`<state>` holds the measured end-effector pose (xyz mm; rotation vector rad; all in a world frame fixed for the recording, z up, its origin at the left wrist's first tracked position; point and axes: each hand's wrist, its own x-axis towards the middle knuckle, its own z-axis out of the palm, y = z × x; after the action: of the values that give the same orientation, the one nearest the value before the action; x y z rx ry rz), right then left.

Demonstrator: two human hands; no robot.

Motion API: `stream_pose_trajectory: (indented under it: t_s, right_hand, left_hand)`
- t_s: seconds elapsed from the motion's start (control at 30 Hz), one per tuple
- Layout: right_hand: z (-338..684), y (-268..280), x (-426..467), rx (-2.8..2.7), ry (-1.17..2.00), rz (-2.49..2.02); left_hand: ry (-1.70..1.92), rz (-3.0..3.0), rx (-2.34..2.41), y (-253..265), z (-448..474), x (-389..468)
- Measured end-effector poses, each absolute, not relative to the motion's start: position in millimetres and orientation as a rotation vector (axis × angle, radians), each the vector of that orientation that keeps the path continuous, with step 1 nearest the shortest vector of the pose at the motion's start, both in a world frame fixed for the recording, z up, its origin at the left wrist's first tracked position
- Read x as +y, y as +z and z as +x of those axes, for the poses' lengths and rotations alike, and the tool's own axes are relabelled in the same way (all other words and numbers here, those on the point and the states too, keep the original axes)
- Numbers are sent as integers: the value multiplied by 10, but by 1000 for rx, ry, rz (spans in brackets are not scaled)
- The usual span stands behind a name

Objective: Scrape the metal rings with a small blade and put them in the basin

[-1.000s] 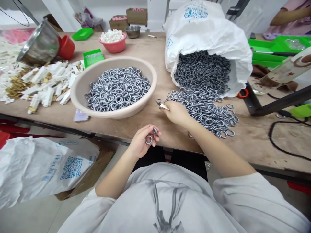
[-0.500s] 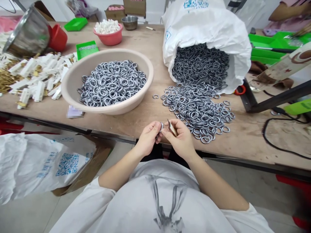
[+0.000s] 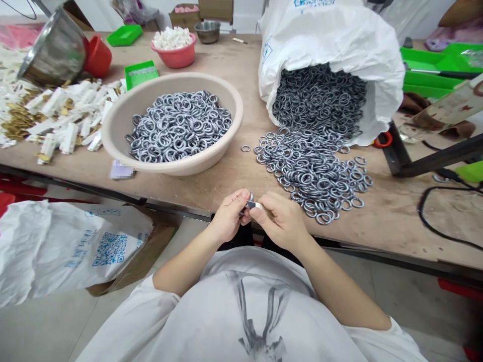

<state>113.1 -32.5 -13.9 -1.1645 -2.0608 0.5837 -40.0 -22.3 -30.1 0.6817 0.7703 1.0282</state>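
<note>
At the table's front edge, my left hand (image 3: 231, 217) pinches a grey ring (image 3: 251, 196) between thumb and fingers; most of the ring is hidden. My right hand (image 3: 282, 221) is closed round a small knife with a pale handle (image 3: 259, 205). Its dark blade (image 3: 251, 204) points left and lies against or very near the ring; I cannot tell whether they touch. Beyond my hands to the right spreads a pile of grey rings (image 3: 313, 176), spilling from a white sack (image 3: 332, 35). A beige basin (image 3: 181, 168) on the left holds many more rings.
White pieces with brass-coloured parts (image 3: 71, 115) are heaped at the left, near a tilted metal bowl (image 3: 56, 50) and a red cup (image 3: 98, 56). A black metal frame (image 3: 441, 156) and a cable (image 3: 422, 201) lie right. Another person's arm (image 3: 462, 12) shows at the top right.
My right hand has turned the knife from pointing up to pointing left, bringing the blade to the ring. My left hand stays almost in place. The view has shifted slightly.
</note>
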Motion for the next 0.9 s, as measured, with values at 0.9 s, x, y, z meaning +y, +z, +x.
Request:
stream_pose_trajectory:
  t_s: [0.9]
  right_hand:
    - [742,-109,1183,-2472,0,-1890]
  left_hand:
    - [966,824,714,-374,-760,-181]
